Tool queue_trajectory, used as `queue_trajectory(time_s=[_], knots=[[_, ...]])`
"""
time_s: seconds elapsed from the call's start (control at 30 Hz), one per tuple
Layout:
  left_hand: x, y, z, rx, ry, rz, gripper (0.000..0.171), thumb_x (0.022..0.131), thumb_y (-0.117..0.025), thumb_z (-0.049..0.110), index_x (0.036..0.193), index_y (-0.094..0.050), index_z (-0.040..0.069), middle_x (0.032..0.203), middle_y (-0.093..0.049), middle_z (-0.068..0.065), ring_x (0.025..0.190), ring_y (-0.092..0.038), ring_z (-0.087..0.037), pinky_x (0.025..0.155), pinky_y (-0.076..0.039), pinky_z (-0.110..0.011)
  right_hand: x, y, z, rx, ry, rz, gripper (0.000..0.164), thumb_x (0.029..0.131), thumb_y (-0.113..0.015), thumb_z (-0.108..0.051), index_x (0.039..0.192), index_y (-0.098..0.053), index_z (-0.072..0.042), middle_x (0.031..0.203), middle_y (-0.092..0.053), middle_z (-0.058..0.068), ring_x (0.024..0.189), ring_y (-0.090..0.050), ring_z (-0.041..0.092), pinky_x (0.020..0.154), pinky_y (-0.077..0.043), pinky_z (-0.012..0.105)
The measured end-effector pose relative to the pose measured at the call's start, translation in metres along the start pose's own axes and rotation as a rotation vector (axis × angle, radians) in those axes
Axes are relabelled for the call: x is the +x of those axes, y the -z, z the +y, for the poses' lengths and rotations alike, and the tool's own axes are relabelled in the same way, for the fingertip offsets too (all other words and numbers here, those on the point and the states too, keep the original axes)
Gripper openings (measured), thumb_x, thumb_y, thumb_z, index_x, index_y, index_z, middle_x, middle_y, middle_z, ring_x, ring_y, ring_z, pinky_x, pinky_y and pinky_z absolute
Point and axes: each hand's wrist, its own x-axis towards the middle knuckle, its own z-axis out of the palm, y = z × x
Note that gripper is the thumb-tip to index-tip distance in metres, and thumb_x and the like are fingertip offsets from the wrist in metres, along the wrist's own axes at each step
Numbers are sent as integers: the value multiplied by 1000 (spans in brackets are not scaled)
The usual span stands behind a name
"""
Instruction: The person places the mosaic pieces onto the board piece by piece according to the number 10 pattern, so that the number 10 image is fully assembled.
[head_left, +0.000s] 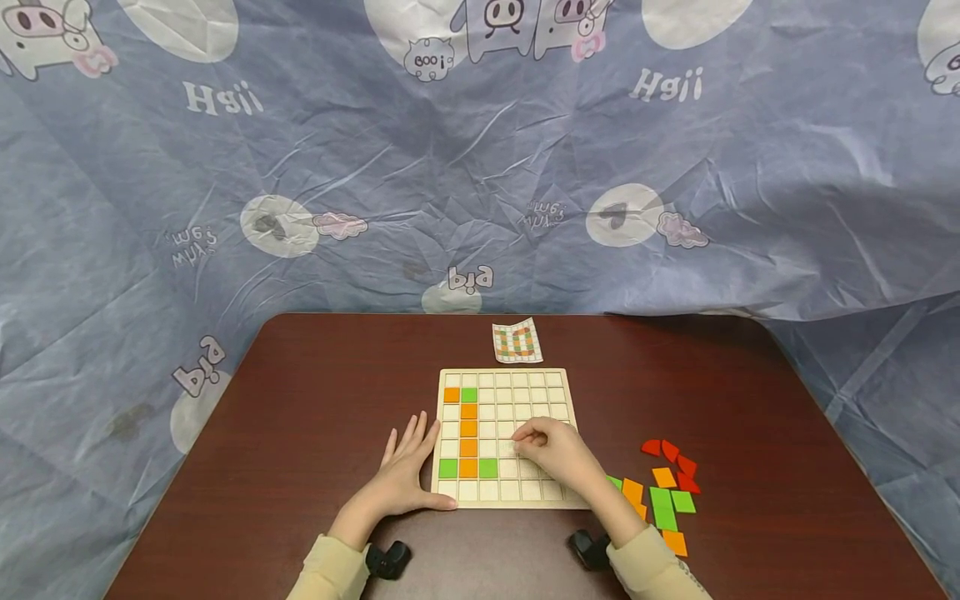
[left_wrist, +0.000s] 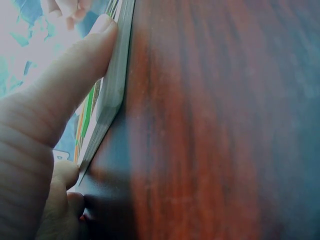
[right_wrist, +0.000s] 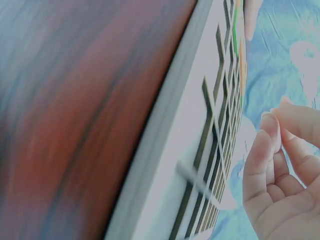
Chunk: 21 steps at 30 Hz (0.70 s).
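A pale wooden grid board (head_left: 530,492) lies on the table with orange and green square tiles in its left columns. One column carries several orange tiles (head_left: 468,428) under a green tile (head_left: 468,395); an orange tile (head_left: 452,395) sits beside that green one. Near the front row are two more green tiles (head_left: 488,468). My left hand (head_left: 397,483) is spread at the board's left side, its thumb touching the front left corner. Over the board's middle right hovers my right hand (head_left: 558,454), fingertips and thumb together; the right wrist view shows nothing between them.
Right of the board lie loose orange and green tiles (head_left: 663,508) and several red curved pieces (head_left: 687,465). A small printed pattern card (head_left: 517,342) rests behind the board. Beyond the brown table (head_left: 337,375) hangs a blue patterned cloth (head_left: 420,167).
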Motion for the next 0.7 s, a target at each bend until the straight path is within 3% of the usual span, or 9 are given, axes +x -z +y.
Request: queue_trajectory(time_s=[0.23, 0.43, 0.7], knots=[[-1, -1, -1, -5, -10, 7, 124, 67, -84, 57, 158, -17, 7, 165, -2, -20, 154, 1, -37, 119, 5, -61, -6, 28, 13, 11, -78, 41, 6, 88, -73, -14, 94, -74, -12, 81, -70, -2, 72, -60, 10, 63, -48, 23], [-1, -1, -2, 5, -2, -11, 125, 68, -83, 59, 159, -14, 9, 165, 1, -18, 154, 3, -35, 120, 7, -60, -14, 50, 29, -4, -87, 63, 11, 89, -73, -16, 98, -74, -10, 87, -73, 1, 76, -63, 11, 65, -51, 21], [-1, -3, -2, -7, -9, 2, 125, 67, -84, 58, 158, -16, 7, 165, -1, -20, 154, 2, -37, 119, 6, -61, -27, 70, 51, 12, -122, 41, 17, 91, -71, -19, 105, -73, -9, 96, -73, 3, 86, -68, 15, 73, -54, 23]])
